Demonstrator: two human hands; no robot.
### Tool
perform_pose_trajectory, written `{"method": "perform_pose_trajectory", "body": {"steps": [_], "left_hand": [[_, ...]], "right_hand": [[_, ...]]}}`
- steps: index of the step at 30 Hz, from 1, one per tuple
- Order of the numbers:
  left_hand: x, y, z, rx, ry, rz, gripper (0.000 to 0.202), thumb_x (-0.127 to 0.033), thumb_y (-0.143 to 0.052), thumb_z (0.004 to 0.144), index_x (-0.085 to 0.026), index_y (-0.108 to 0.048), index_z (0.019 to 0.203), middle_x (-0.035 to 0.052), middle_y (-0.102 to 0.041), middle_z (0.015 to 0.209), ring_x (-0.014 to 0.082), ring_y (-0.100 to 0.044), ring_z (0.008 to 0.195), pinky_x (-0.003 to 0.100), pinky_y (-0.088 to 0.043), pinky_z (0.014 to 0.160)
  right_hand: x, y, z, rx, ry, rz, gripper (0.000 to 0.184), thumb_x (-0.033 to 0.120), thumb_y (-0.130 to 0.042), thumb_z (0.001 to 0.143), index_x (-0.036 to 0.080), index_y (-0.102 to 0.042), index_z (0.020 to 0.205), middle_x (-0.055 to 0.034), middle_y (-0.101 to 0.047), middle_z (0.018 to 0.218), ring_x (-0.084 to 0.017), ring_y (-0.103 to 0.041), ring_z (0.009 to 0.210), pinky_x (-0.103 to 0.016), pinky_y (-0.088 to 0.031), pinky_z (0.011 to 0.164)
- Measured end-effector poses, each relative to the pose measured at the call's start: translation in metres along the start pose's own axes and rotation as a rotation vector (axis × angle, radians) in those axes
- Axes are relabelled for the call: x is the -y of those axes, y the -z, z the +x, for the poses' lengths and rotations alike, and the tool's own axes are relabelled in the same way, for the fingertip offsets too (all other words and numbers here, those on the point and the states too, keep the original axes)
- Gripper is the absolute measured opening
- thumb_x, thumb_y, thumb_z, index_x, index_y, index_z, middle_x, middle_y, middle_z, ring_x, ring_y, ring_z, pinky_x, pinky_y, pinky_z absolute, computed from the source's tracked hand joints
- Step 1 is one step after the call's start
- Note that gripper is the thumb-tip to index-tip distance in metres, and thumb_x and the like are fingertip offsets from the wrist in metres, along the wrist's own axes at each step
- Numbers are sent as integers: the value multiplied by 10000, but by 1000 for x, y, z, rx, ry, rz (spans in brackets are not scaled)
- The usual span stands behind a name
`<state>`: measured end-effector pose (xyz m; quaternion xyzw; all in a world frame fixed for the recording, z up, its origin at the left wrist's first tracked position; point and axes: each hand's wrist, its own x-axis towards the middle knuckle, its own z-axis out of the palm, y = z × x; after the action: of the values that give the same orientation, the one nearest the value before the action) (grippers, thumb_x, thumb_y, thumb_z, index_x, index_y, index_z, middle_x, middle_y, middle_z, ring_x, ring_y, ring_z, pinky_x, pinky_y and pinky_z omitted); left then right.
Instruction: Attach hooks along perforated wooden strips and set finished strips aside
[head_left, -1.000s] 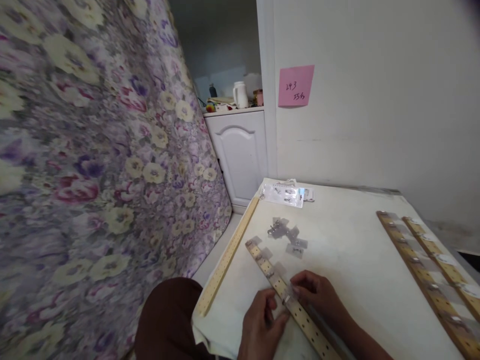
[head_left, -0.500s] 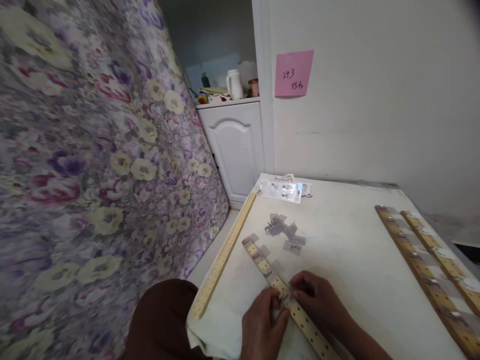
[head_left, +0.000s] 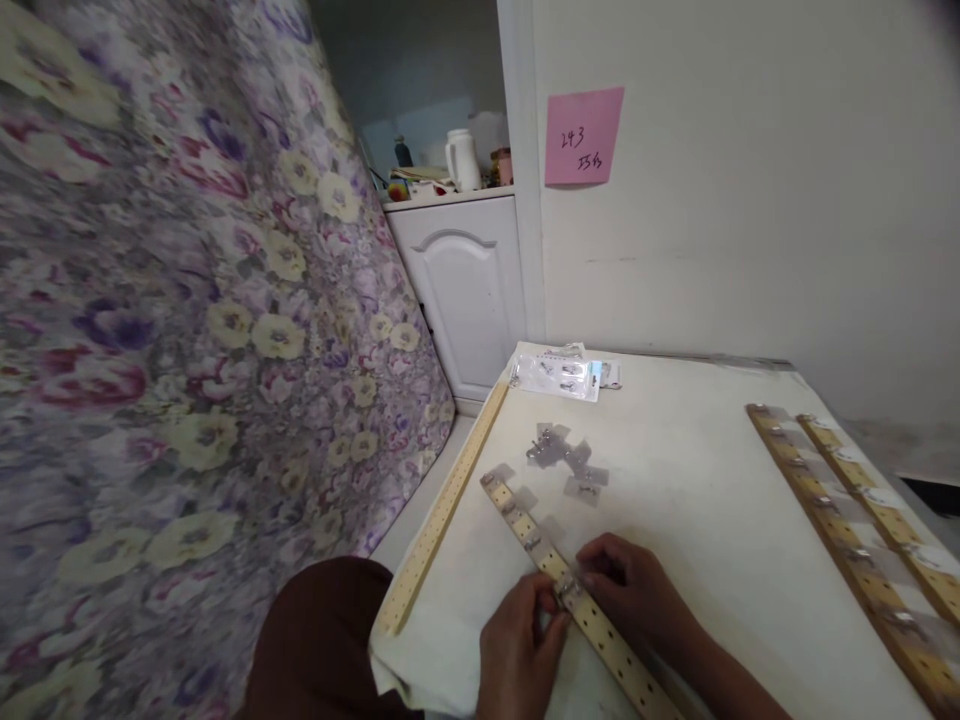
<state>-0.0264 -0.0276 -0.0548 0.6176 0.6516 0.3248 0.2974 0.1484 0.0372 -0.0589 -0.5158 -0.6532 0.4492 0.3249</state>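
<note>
A pale strip [head_left: 611,640] with rows of holes lies slantwise on the table, with several small metal clips fixed along its far half. Clear plastic tabs [head_left: 553,528] stick out from the strip's right side beside those clips. At the nearest metal clip [head_left: 568,588], my left hand [head_left: 519,645] pinches from the left, thumb and forefinger against the strip's edge. My right hand [head_left: 631,590] is closed on the other side, fingertips by the same clip; what they hold is hidden. Beyond the strip sits a loose pile of clips with clear tabs [head_left: 555,445].
Another perforated strip [head_left: 442,510] runs along the table's left edge. Two strips with clips [head_left: 847,530] lie at the right. Clear packaging [head_left: 559,377] rests at the back. A floral curtain [head_left: 187,350] hangs left; a pink note [head_left: 583,137] is on the wall.
The view has shifted slightly. Both hands stay at the same clip on the strip, with only slight finger movement.
</note>
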Motion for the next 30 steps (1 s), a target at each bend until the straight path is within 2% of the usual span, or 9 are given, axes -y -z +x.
{"method": "perform_pose_trajectory", "body": {"steps": [5,11,21,30], "left_hand": [[0,2,-1,-17,-29,-38,121,-221,-551,819,-237,-615,921,-11,-634,766,161,-581,690,237,-430,648],[0,12,-1,3,-143,-95,181,-241,-463,909,-224,-615,1005,30,-631,872,172,-591,795,253,-460,726],[9,13,-5,39,-304,-108,338,-190,-437,934,-261,-553,1244,73,-621,1040,188,-597,967,294,-499,849],[14,10,-6,56,-406,-66,391,-117,-402,930,-270,-518,1271,65,-588,1024,165,-602,950,277,-515,823]], "right_hand": [[2,1,0,6,-7,0,129,196,-572,701,186,-648,805,13,-623,658,-151,-560,636,-256,-432,601],[5,1,0,3,-15,5,130,182,-570,694,182,-651,796,11,-621,650,-148,-558,627,-254,-432,594],[2,0,1,13,-4,10,134,180,-566,697,180,-651,801,9,-618,657,-148,-557,631,-251,-426,593],[3,1,2,18,-6,17,118,174,-573,688,176,-645,781,13,-605,647,-143,-550,626,-246,-424,594]]}}
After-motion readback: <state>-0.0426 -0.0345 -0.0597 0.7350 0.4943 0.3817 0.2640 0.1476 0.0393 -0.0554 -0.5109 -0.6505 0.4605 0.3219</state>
